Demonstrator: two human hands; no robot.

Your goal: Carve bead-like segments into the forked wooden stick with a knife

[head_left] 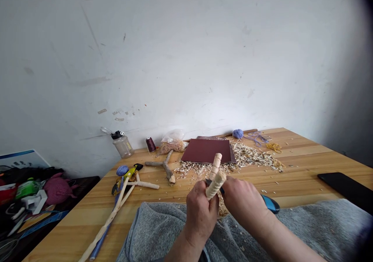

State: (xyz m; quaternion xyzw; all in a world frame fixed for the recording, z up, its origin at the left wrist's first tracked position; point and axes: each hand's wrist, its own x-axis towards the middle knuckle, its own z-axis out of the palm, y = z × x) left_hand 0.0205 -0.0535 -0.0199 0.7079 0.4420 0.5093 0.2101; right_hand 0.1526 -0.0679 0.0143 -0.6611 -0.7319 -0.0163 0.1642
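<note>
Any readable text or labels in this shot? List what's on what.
Printed blue-and-white card at the far left: dark characters along it, too small and blurred to read.
Clear plastic water bottle with a black cap: small yellowish mark on its side, too blurred to read.
No other text can be made out.

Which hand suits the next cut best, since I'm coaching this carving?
Probably the right: the right hand grips the blue-handled knife, its blade at the wooden stick, while the left hand holds that stick.
</note>
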